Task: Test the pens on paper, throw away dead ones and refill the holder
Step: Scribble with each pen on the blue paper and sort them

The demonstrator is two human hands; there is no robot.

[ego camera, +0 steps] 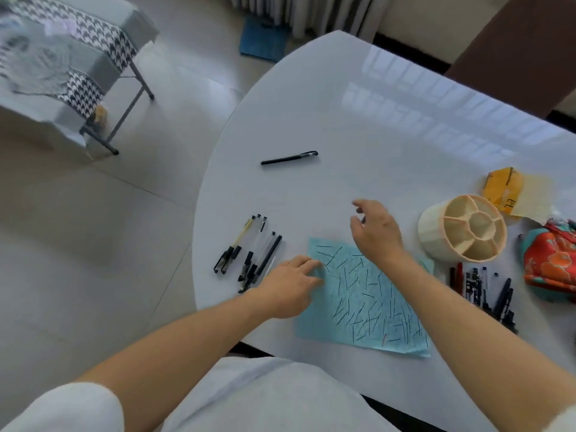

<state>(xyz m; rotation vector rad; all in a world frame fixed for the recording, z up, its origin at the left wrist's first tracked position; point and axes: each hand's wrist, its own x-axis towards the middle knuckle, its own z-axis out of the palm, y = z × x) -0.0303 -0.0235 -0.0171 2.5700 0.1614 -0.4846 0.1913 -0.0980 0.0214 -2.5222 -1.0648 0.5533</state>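
Left hand [291, 283] presses flat on the blue paper's [371, 302] left edge; right hand [375, 230] hovers loosely spread, holding nothing.

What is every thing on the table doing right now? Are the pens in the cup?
Pen holder: lying tipped on its side, compartments empty.
Blue paper: flat, covered in test strokes.
Lone black pen: capped, lying apart.
Left pen group: lying loose beside the paper.
Right pen group: lying loose below the holder.
Left hand: fingers resting on the paper's edge.
Right hand: open, hovering, holding nothing.
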